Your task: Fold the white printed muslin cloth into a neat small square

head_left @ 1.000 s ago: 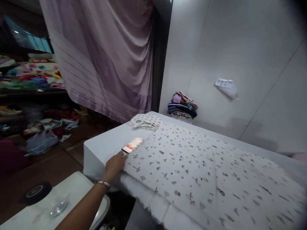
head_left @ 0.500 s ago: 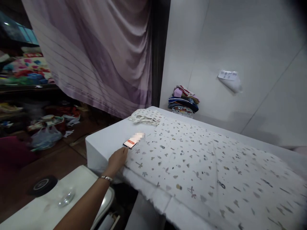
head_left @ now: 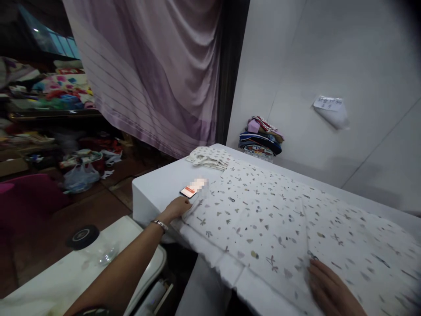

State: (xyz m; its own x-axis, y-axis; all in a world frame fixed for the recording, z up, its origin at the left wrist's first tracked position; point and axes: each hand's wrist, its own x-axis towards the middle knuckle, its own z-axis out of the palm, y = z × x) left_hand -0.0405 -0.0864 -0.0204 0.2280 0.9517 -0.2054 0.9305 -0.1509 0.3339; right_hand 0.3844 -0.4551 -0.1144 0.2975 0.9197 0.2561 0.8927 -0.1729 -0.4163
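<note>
A white cloth (head_left: 263, 219) with small plant-like prints lies spread over the white-covered table. At its near left corner my left hand (head_left: 177, 207) has its fingers closed on the cloth's edge, with the arm stretched forward and a metal band on the wrist. Just beyond those fingers lies a phone (head_left: 188, 191) with its screen lit. My right hand (head_left: 329, 285) is at the lower right, slightly blurred, its fingers extended over the cloth close to a crease. A bunched piece of similar printed fabric (head_left: 210, 158) rests at the far left corner of the table.
A white bench-like surface (head_left: 131, 232) at lower left bears a black round lid (head_left: 83, 237) and a clear plastic jar (head_left: 107, 254). Folded clothes (head_left: 261, 138) are stacked against the wall. A purple curtain (head_left: 158, 70) hangs behind. A plastic bag (head_left: 80, 177) sits on the floor.
My right hand has come into view at the lower right, over the cloth. My left hand stays at the near left corner, now lifting its edge slightly. The view has shifted left.
</note>
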